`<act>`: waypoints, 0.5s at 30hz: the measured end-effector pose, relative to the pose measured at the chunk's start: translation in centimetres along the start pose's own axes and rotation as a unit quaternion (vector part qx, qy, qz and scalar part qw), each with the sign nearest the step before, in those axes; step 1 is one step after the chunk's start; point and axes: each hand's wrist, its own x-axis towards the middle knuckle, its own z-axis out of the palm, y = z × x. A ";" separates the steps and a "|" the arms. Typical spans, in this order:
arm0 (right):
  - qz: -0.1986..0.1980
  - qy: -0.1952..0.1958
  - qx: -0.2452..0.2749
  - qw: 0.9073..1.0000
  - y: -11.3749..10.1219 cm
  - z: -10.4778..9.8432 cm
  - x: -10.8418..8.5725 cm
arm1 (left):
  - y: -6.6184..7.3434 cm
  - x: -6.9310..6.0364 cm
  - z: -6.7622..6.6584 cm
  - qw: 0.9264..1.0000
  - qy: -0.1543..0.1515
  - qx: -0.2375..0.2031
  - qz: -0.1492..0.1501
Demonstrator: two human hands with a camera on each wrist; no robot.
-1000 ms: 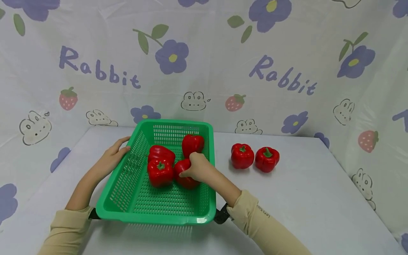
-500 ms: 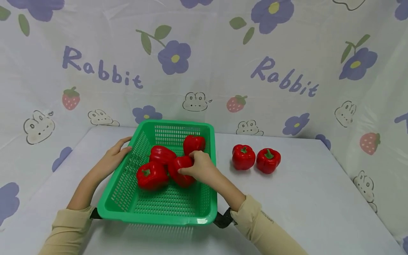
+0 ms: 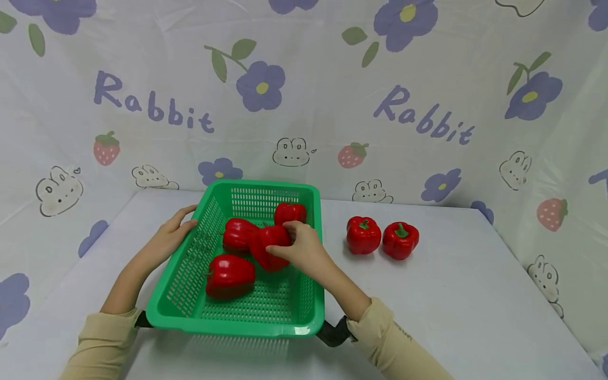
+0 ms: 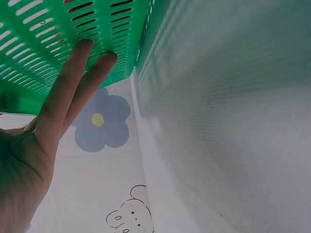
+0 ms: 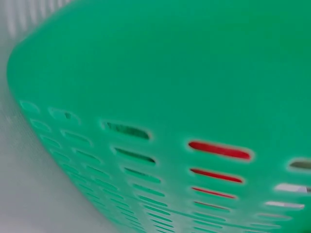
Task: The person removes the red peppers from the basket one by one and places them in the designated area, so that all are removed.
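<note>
At left, the person's left grip (image 3: 167,238) lies with its fingers extended against the outer wall of the green basket (image 3: 228,328), bracing rather than clenching; light, even pressure there should keep the thin-looking, slotted plastic from skidding or bowing. Inside, the near-left bell pepper (image 3: 231,276) lies on its side, stem leftward, with the far-left bell pepper (image 3: 239,236) behind it. Right of these, toward the basket's right wall, the right grip (image 3: 306,248) pinches a tilted bell pepper (image 3: 263,248) between thumb and fingers; its glossy, lobed skin looks slippery, so a wide hold and slow turns seem best, sparing its neighbours, including the far-right bell pepper (image 3: 291,212). Whether it clears the basket floor, I cannot tell. Farther right, two blocky red bell peppers (image 3: 363,235) stand side by side, green stems up, on the smooth white bench (image 3: 451,285).
</note>
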 end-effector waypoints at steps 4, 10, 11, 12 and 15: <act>-0.001 0.009 0.039 0.999 0.1 0.0 -0.2 | 0.1 0.0 0.0 1.000 0.002 0.002 0.000; -0.003 0.025 0.082 0.996 0.2 -0.1 -0.4 | 0.1 0.1 0.0 1.000 0.002 0.001 0.003; -0.002 0.027 0.085 0.996 0.2 -0.2 -0.4 | 0.1 0.0 0.0 1.000 0.002 0.000 0.004; -0.001 0.030 0.090 0.995 0.2 -0.2 -0.5 | 0.1 0.0 0.0 1.000 0.002 0.000 0.005; 0.000 0.041 0.105 0.994 0.3 -0.5 -0.7 | 0.1 0.0 0.0 1.000 0.003 0.001 0.004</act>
